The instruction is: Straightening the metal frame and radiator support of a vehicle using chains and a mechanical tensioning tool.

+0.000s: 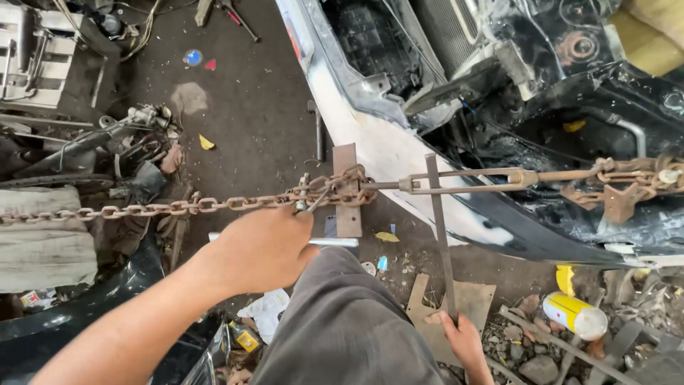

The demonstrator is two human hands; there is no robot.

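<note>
A rusty chain (178, 207) runs taut across the view from the left edge to a flat rusty plate (347, 190), where it bunches in a knot of links. The left hand (260, 246) sits just below that knot, seen from the back, fingers curled up toward the chain and a thin metal hook (313, 199) beside the plate; whether the fingers actually grip the hook or only touch it cannot be told, since the hand hides them. Just beyond the hand lies a pale tube (324, 242), on the ground under the plate.

From the plate a rod (463, 180) carries on rightward to a second rusty chain cluster (627, 182) fixed on the dark car body (513, 128).

The right hand (459, 335) is low in the view, closed around the bottom end of a long thin bar (440, 235). The bar stands nearly upright and crosses the rod near the plate. A yellow and white can (576, 314) lies among rubble to the right of this hand.
</note>
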